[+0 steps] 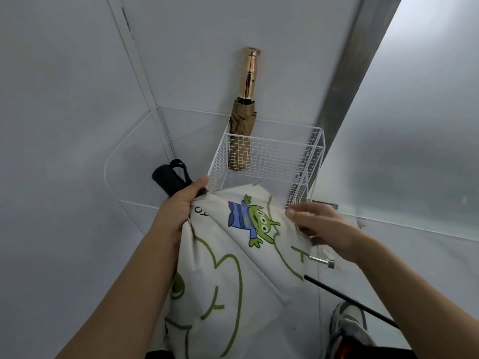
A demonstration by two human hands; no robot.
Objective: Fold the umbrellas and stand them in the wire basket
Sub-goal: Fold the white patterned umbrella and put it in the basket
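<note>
Near the wire basket (267,151), we are gripping the white umbrella (233,268) by its handle (166,178) in our curled left hand (181,203) and pinching its loose cloth (282,229) with our right hand (318,224), best wrapping it tightly.

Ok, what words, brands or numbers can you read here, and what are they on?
"O" and a cut-off letter: dark print on the white fabric umbrella with green cartoon prints, by the left hand; the rest lies hidden in folds.
No text shows on the tan folded umbrella with the gold handle, the black plastic handle or the white wire basket.
</note>
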